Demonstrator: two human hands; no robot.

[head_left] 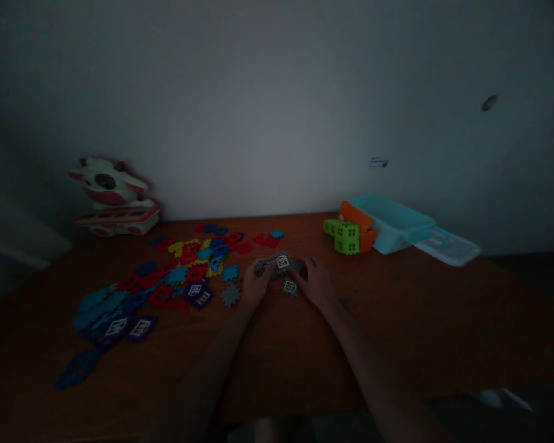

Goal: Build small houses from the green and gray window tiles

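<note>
Both my hands hold a grey assembly of interlocking plastic tiles (282, 262) with white window inserts, just above the middle of the table. My left hand (256, 283) is closed on its left side, thumb in front. On the other side, my right hand (317, 282) grips the assembly with its fingers curled behind. Between the hands lies a loose grey window tile (290, 287). A plain grey tile (231, 295) rests on the wood left of my left hand. The fingertips behind the assembly are partly hidden.
Loose red, yellow and blue tiles (166, 274) spread over the left of the brown table (281, 357). A cow-shaped toy keyboard (115, 200) stands at the back left. Back right, green joined tiles (348, 239) and orange tiles (356, 216) stand against a light blue box (392, 224); its clear lid (445, 246) lies beside it.
</note>
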